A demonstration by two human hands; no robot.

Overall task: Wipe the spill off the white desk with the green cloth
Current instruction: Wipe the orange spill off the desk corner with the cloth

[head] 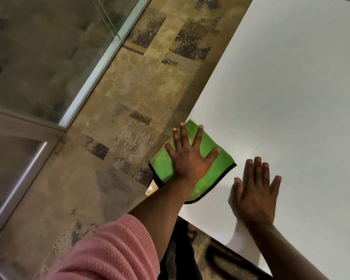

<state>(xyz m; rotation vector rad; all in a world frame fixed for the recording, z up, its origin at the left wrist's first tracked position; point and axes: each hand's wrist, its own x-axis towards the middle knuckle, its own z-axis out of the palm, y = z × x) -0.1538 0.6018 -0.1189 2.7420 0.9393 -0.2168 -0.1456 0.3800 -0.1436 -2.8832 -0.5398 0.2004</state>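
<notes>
on white desk [291, 87] above mottled carpet [129, 87], hands spread flat: left hand [190, 156] on green cloth [210, 174]

Dim, warm indoor light, with the white desk [291, 87] the brightest surface and free of glare. Soft shadows spread beside each hand on it. The glass partition [38, 57] and frame edges look smeared and blurred.

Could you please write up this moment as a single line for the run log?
left hand: flat on green cloth at desk edge, overhanging | right hand: flat on desk, empty | spill: none visible
</notes>
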